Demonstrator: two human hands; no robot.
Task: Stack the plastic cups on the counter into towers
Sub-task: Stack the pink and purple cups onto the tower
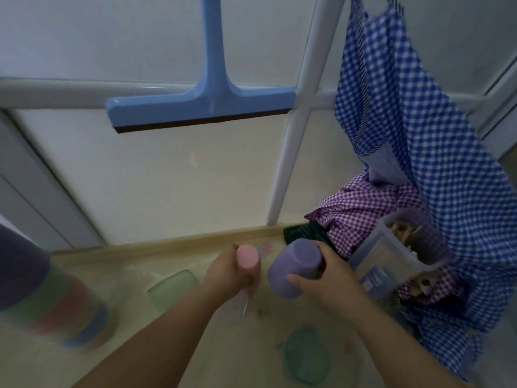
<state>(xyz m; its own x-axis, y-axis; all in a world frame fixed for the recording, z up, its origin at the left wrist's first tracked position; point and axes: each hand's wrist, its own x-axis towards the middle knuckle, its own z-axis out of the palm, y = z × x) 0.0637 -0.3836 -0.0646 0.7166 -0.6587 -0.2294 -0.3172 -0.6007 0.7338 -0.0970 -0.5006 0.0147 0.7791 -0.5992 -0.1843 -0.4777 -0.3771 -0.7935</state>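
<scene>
Hands around smooth cylindrical cups

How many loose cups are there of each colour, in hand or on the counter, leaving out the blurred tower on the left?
Pink cup, in the left hand: 1
Purple cup, in the right hand: 1
Light green cup, lying on the counter: 1
Darker green cup, on the counter: 1
Total: 4

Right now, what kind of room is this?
Probably a home kitchen or utility corner: a blue plastic squeegee hangs above a beige counter, with blue-checked cloths and a clear plastic tub of pegs.
</scene>
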